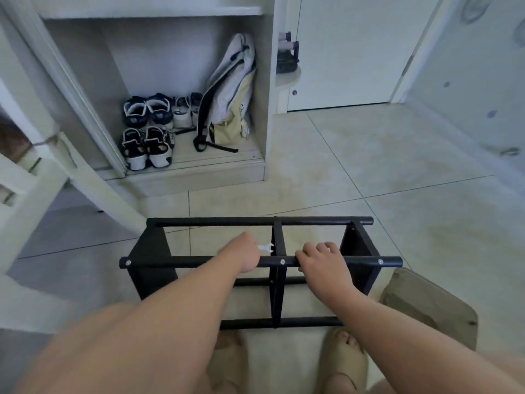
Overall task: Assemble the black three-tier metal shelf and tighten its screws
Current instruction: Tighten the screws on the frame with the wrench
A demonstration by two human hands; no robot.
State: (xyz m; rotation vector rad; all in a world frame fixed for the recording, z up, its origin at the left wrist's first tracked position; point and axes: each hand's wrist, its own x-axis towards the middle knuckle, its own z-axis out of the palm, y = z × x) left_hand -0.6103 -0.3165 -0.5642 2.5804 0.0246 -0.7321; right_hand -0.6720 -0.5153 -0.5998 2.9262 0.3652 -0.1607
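Observation:
The black metal shelf (pixel 210 221) lies on its side on the tiled floor in front of me, its long poles running left to right and three dark panels standing across them. Silver screw heads show on the near upper pole (pixel 363 261) at the left end, middle and right end. My left hand (pixel 243 254) reaches over that pole and grips a small white wrench (pixel 266 248), whose open jaw sits against the middle panel. My right hand (pixel 322 258) curls over the same pole just right of the middle screw.
An open white cabinet (pixel 267 109) at the back holds several shoes (pixel 147 129) and a pale backpack (pixel 230 95). A white chair leg (pixel 93 177) slants in at the left. A tan cushion (pixel 429 305) lies at the right. My sandalled feet (pixel 345 362) stand under the shelf.

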